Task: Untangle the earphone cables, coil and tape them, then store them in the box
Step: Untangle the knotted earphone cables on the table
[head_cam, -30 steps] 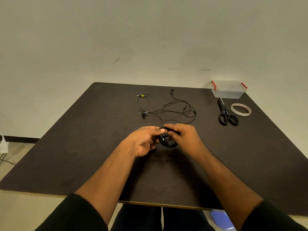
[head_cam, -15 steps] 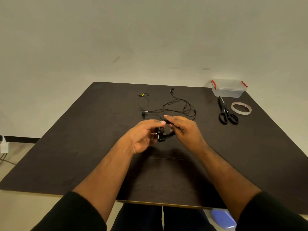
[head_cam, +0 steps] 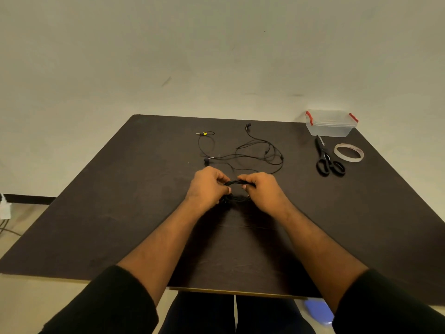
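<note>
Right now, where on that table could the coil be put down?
Bare tabletop left of the left hand, and right of the right hand, below the scissors. Crowded: the loose earphones just beyond both hands.

Black cable coil (head_cam: 237, 189) between left hand (head_cam: 207, 186) and right hand (head_cam: 263, 189) (both pinching), above dark table (head_cam: 120, 213).

Scissors (head_cam: 328, 158) between tangled earphones (head_cam: 250, 153) and tape (head_cam: 349, 152)

No text, label, brand or number can be read anywhere. The tape roll (head_cam: 348, 152) at the far right of the table (head_cam: 96, 213) bears faint reddish marks on its inner face, too small and blurred to make out.
</note>
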